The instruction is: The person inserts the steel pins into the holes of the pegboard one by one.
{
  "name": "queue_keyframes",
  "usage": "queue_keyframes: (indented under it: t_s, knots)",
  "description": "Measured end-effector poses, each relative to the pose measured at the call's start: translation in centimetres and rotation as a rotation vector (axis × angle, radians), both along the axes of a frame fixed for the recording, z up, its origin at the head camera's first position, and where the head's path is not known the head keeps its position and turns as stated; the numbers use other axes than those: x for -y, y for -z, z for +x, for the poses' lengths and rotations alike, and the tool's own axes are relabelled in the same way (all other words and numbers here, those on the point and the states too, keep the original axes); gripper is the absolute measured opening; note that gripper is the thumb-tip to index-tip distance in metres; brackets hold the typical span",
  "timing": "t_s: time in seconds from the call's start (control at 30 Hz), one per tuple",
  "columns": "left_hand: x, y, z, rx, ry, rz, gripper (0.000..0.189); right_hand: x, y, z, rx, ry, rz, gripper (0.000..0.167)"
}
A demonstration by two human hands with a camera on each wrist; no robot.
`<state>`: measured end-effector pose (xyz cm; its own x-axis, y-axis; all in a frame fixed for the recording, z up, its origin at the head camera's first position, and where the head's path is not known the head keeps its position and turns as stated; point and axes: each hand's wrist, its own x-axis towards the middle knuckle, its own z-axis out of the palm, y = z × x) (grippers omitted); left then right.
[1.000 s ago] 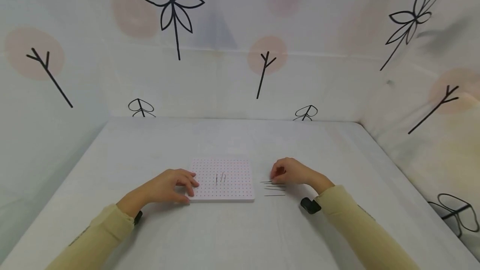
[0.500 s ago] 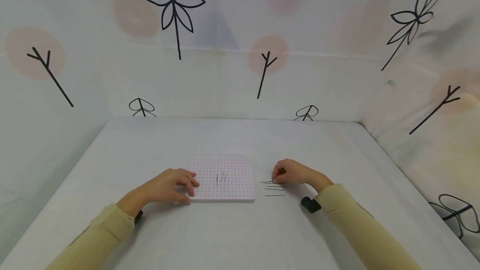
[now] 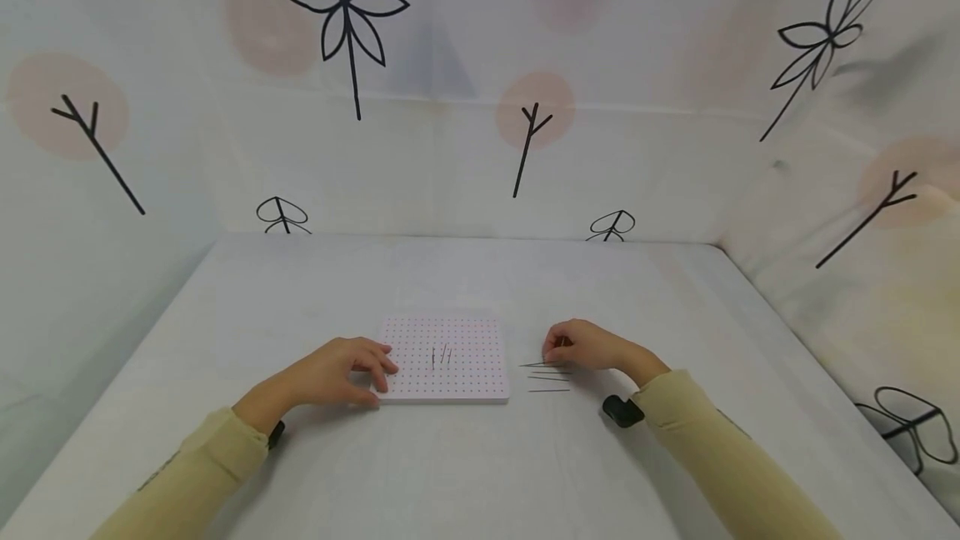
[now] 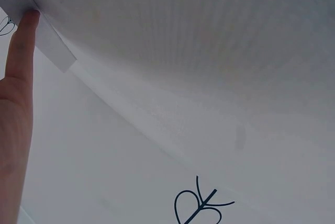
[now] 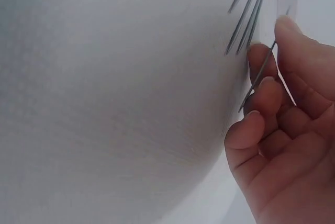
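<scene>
A white, dotted, pegboard-like board (image 3: 480,373) lies on the table, with three thin dark rods (image 3: 443,354) appearing to stand near its middle. My left hand (image 3: 337,372) rests at the board's left side: fingertips touch its top edge, and in the left wrist view the straight thumb (image 4: 22,51) presses its side wall (image 4: 56,50). To the right of the board, my right hand (image 3: 588,346) hovers low over a row of loose rods. Between its thumb and fingers it pinches one thin dark rod (image 5: 256,80), tilted, best seen in the right wrist view.
Several loose thin rods (image 3: 549,378) lie roughly parallel on the white table (image 3: 465,473), right of the board. A patterned cloth backdrop (image 3: 435,157) rises behind and at both sides. Dark wrist devices (image 3: 622,412) sit under the sleeves.
My right hand stays over the loose rods, shifting only slightly; its fingers have lifted one rod's end from the row. The left hand and the board have not moved.
</scene>
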<state>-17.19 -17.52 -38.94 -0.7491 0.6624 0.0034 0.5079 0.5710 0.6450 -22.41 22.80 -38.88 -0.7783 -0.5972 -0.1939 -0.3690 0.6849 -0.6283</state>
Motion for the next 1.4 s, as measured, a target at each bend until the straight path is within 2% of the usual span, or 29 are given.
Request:
queue_keyframes:
  t_s: [0.23,0.4,0.57,0.77,0.97,1.1,1.2,1.33,1.4]
  knots:
    - [0.0,0.1,0.0,-0.003,0.003,0.004,0.016,0.2,-0.4,0.3,-0.063,0.04,-0.061,0.002]
    - [0.0,0.1,-0.1,-0.009,0.004,0.008,0.016,0.4,-0.5,0.4,-0.075,0.07,-0.119,0.008]
    - [0.1,0.2,-0.1,-0.032,0.011,0.007,0.016,0.9,-0.7,0.8,-0.091,0.069,-0.191,0.008]
    - [0.0,0.2,0.0,-0.025,0.008,0.007,0.017,1.8,-1.3,1.5,-0.136,0.063,-0.254,0.007]
    - [-0.1,0.0,0.1,-0.011,0.003,0.002,0.016,2.7,-1.5,1.9,-0.117,0.059,-0.319,0.009]
    - [-0.1,0.0,0.1,-0.008,0.002,-0.002,0.016,3.9,-3.3,3.1,-0.121,0.06,-0.33,0.008]
    - [-0.1,0.0,0.0,-0.021,0.012,0.004,0.016,4.5,-3.7,3.5,-0.128,0.07,-0.33,0.007]
    - [0.0,0.0,0.0,-0.032,0.021,0.018,0.015,4.4,-1.9,2.5,-0.125,0.09,-0.346,0.009]
    - [0.0,0.1,0.0,-0.038,0.024,0.021,0.015,4.5,-1.5,2.3,-0.12,0.091,-0.361,0.01]
